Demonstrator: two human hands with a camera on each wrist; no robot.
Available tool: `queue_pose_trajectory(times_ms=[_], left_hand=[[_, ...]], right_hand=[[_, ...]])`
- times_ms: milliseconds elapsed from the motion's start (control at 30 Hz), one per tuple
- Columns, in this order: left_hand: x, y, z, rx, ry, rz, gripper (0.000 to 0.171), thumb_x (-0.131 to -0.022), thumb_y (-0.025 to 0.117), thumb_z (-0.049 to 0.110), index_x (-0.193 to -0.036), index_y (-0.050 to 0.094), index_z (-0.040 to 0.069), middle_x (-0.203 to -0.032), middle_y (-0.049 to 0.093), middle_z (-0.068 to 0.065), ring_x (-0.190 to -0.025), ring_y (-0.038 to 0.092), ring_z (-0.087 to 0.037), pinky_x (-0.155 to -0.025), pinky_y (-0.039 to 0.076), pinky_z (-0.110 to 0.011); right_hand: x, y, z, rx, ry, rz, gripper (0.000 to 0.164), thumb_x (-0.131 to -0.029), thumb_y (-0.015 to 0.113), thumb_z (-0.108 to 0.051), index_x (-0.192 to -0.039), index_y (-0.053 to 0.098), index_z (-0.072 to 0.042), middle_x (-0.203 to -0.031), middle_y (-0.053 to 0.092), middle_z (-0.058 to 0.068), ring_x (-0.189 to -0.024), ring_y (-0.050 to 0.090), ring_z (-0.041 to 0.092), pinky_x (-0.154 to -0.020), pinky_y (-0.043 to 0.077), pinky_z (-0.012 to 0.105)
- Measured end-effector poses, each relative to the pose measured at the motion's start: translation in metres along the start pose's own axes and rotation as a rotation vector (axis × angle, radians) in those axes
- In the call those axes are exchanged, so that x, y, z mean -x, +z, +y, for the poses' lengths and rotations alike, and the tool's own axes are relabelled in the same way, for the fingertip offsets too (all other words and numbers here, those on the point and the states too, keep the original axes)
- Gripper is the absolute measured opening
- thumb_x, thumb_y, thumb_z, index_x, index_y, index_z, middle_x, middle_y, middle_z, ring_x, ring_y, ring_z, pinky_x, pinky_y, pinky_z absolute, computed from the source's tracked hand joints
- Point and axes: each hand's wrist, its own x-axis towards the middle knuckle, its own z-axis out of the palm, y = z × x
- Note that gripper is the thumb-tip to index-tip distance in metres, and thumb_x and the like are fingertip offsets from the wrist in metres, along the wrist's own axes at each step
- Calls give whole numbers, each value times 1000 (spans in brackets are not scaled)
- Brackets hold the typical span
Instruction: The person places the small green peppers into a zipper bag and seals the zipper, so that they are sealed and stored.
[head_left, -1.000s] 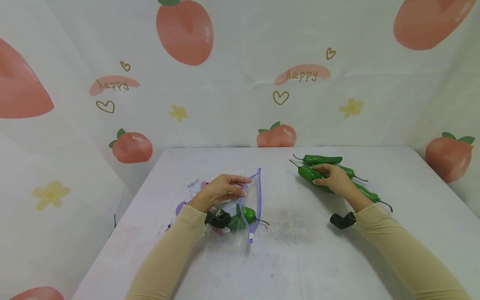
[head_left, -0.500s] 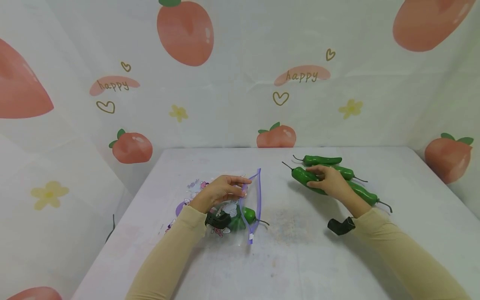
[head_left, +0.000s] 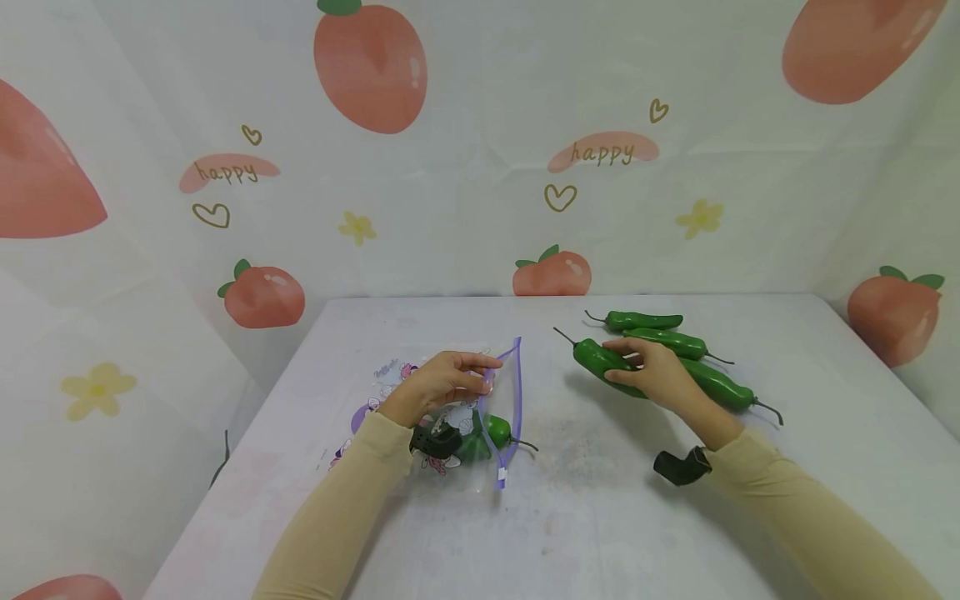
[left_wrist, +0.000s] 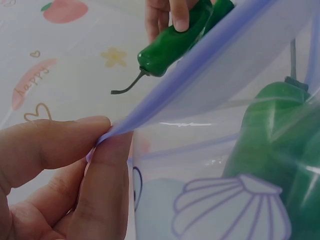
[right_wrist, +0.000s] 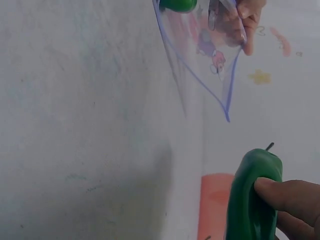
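Observation:
My left hand (head_left: 438, 383) pinches the purple rim of a clear zip bag (left_wrist: 165, 95) between thumb and fingers, and the mouth of the bag gapes toward the right. Inside the bag lie green peppers (left_wrist: 270, 125); one stem pokes out past the rim in the head view. My right hand (head_left: 660, 375) grips a green chili pepper (head_left: 596, 358) between thumb and fingers, its thin stem pointing left toward the bag. In the right wrist view the held pepper (right_wrist: 250, 195) stands upright, apart from the bag.
Several more green peppers lie right of centre: one at the back (head_left: 645, 321), one behind my right hand (head_left: 675, 342) and one beside the wrist (head_left: 720, 385). A white table (head_left: 570, 533) bears everything. Behind it hangs a fruit-printed cloth (head_left: 465, 192).
My right hand has lifted the pepper from the group and moved it left, toward the bag. The left hand and the bag have stayed in place.

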Motion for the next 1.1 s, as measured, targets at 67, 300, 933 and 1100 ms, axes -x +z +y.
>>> queue_pose_trajectory(times_ms=[67, 300, 933, 1100], left_hand=[[0, 0, 0, 3, -1, 2, 49, -86, 66, -5, -133, 53, -7, -96, 54, -2, -73, 55, -11, -68, 52, -20], [0, 1, -1, -9, 8, -10, 48, -87, 65, -6, -133, 52, -8, -99, 54, -3, -73, 54, -11, -67, 51, -19], [1, 1, 1, -11, 18, -12, 48, -86, 65, -6, -133, 52, -9, -98, 55, -3, -73, 54, -11, -67, 52, -19], [1, 0, 1, -17, 30, -25, 48, -87, 64, -5, -133, 51, -10, -101, 56, -3, -74, 54, -11, -68, 51, -20]], right_hand=[[2, 1, -1, 4, -3, 2, 51, -86, 74, -22, -132, 59, -6, -127, 60, 21, -110, 59, 41, -83, 54, 46], [11, 7, -4, 11, 5, -13, 51, -87, 73, -23, -133, 59, -8, -130, 59, 20, -112, 58, 41, -81, 54, 46], [27, 30, -21, 37, -109, -23, 42, -85, 74, -22, -123, 66, -9, -118, 68, 13, -103, 66, 33, -84, 53, 47], [29, 37, -22, 19, -99, -62, 41, -86, 74, -22, -123, 66, -9, -118, 68, 12, -105, 65, 32, -87, 53, 47]])
